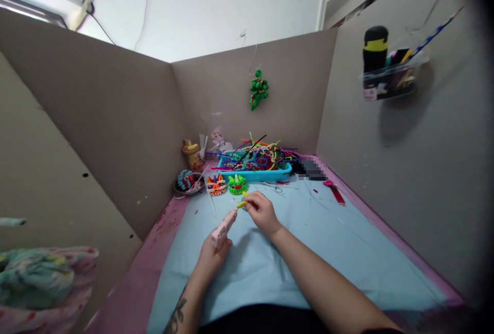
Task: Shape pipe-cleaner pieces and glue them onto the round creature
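Note:
My left hand (214, 255) is wrapped round a pale pink glue gun (224, 229), its nozzle pointing up and to the right. In my right hand (263, 212) a small yellow piece (242, 204) is pinched between thumb and fingers; its exact kind is too small to make out. The nozzle tip is at or very near the lower end of this piece; I cannot tell whether they touch. Just beyond my hands sit a green horned animal head (237, 185) and an orange and white one (216, 185), both of fuzzy stems.
A blue tray (254, 175) heaped with colourful pipe cleaners stands at the back. Left of it are a dark bowl (188, 190) and a yellow-lidded cup (192, 154). Scissors (273, 187) and a red strip (338, 194) lie to the right. Grey panels (254, 128) enclose the table.

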The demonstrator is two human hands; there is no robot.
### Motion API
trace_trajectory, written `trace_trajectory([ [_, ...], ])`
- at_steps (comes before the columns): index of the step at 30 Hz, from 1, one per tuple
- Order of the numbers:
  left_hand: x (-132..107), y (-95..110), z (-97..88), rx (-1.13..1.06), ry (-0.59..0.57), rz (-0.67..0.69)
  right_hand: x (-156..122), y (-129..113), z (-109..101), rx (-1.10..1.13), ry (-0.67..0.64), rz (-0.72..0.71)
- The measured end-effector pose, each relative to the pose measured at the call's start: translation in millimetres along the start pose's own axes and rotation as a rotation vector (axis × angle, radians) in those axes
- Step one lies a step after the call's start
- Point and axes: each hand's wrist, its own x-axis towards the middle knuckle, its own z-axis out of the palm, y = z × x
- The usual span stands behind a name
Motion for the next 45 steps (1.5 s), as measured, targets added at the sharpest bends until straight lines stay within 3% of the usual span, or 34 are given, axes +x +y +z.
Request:
trace_trajectory([
  [6,0.0,-1.9,2.1,0.003,-0.024,-0.023,0.9,-0.3,2.6,0.136,0.046,0.143],
  [11,0.1,-6.1,-2.5,0.049,-0.018,-0.029,3.6,14.7,5.7,0.324,0.092,0.336],
  [14,-2.6,-21.7,-23.3,0.141,0.047,-0.087,6.0,21.7,4.6,0.412,0.121,0.418],
  [16,-5.9,-35.7,-45.8,0.326,0.17,-0.226,7.0,22.2,3.5,0.454,0.129,0.452],
  [18,-9.8,-48.2,-71.5,0.527,0.178,-0.35,7.3,19.8,3.0,0.485,0.124,0.477],
  [20,-13.9,-55.9,-95.8,0.595,0.2,-0.411,7.1,16.0,3.3,0.506,0.111,0.494],
  [23,-18.0,-55.8,-119.7,0.675,0.277,-0.492,6.6,11.3,4.4,0.524,0.086,0.504],
  [25,-17.3,-48.5,-122.7,0.717,0.346,-0.521,6.0,10.0,5.5,0.531,0.071,0.506],
  [28,-8.2,-30.8,-104.7,0.722,0.434,-0.465,4.2,10.7,8.5,0.541,0.042,0.522],
  [31,8.8,-13.7,-66.3,0.574,0.41,-0.301,1.1,12.1,13.0,0.551,0.004,0.555],
  [34,26.1,-5.5,-24.7,0.419,0.356,-0.22,-1.6,12.4,17.2,0.552,-0.033,0.578],
  [37,35.0,-6.8,5.3,0.315,0.428,-0.184,-3.6,12.7,20.3,0.54,-0.054,0.578],
  [40,33.6,-12.4,20.7,0.255,0.513,-0.168,-6.0,14.3,23.6,0.524,-0.066,0.579],
  [45,24.6,-16.4,25.9,0.231,0.576,-0.145,-11.0,15.9,29.9,0.505,-0.096,0.589],
])
